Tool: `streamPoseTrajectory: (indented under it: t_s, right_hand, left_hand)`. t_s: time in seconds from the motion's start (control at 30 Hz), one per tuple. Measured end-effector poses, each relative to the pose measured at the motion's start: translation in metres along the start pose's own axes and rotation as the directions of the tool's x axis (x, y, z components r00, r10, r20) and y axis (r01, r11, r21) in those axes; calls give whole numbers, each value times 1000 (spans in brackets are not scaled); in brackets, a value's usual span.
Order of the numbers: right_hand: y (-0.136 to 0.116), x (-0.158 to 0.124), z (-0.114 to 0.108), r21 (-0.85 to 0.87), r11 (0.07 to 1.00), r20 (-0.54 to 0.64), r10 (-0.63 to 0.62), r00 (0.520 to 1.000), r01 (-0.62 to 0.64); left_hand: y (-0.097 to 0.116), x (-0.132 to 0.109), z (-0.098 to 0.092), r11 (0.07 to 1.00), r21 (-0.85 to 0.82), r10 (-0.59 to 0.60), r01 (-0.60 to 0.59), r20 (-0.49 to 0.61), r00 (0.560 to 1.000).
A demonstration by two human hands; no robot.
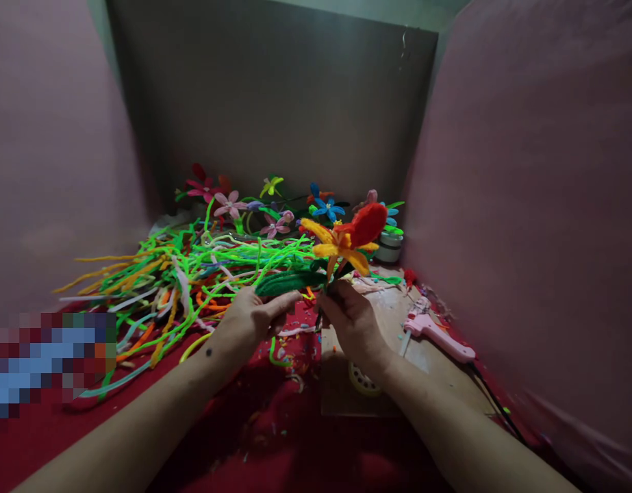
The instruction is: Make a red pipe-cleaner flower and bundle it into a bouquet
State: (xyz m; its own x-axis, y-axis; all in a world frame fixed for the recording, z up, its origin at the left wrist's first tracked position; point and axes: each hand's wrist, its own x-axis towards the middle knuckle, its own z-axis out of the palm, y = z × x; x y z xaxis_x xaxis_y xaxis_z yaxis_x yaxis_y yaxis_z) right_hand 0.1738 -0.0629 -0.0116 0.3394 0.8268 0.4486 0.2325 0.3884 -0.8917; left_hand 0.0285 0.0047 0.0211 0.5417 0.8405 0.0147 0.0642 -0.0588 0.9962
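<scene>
My right hand (354, 322) is closed around the stems of a small pipe-cleaner bouquet. An orange-yellow pipe-cleaner flower (340, 250) with long petals tops it, and a rounded red pipe-cleaner piece (370, 224) stands behind on the right. Out to the left of the stems reaches a dark green pipe-cleaner leaf (289, 281). My left hand (254, 315) has its fingers curled at the underside of this leaf, thumb pointing toward the stems. The leaf partly hides those fingertips.
Loose coloured pipe cleaners (192, 274) heap on the red cloth (233, 438) at left. Finished flowers (231, 204) stand along the back. On the right, a pink glue gun (441, 335) with a black cord lies on a board (433, 383). A yellow round object (364, 380) sits under my right wrist.
</scene>
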Motion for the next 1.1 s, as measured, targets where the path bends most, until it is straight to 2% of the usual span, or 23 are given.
streamPoseTrajectory:
  t_s: [0.13, 0.23, 0.3, 0.4, 0.57, 0.63, 0.8, 0.93, 1.1]
  right_hand:
    - [0, 0, -2, -94, 994, -2, -50, 999, 50]
    - [-5, -1, -3, -113, 993, 51, -34, 998, 40]
    - [-7, -2, -2, -133, 991, 97, -22, 995, 35]
    - [-5, -4, -1, -141, 989, 125, -37, 991, 55]
    - [4, -5, 1, -210, 973, 125, -72, 990, 97]
    - [6, -7, 1, -244, 960, 137, -105, 985, 136]
    - [6, -14, 6, -303, 934, 147, -154, 977, 192]
    - [3, -18, 12, -321, 923, 103, -188, 977, 211]
    - [-1, -21, 16, -247, 963, 53, -97, 994, 107]
  left_hand:
    - [4, 7, -15, 980, -197, 14, -17, -15, 1000]
    - [16, 8, -25, 926, -372, 50, -58, -32, 998]
    - [23, 6, -27, 907, -414, 82, -80, -13, 997]
    - [27, 1, -22, 917, -387, 104, -100, -10, 995]
    - [24, -10, -2, 949, -284, 153, -137, 36, 988]
    - [25, -14, 6, 949, -271, 174, -161, 23, 985]
    - [26, -17, 20, 964, -128, 215, -233, -135, 967]
    - [19, -16, 24, 954, -109, 244, -281, -268, 932]
    - [11, -15, 28, 932, -146, 272, -333, -327, 905]
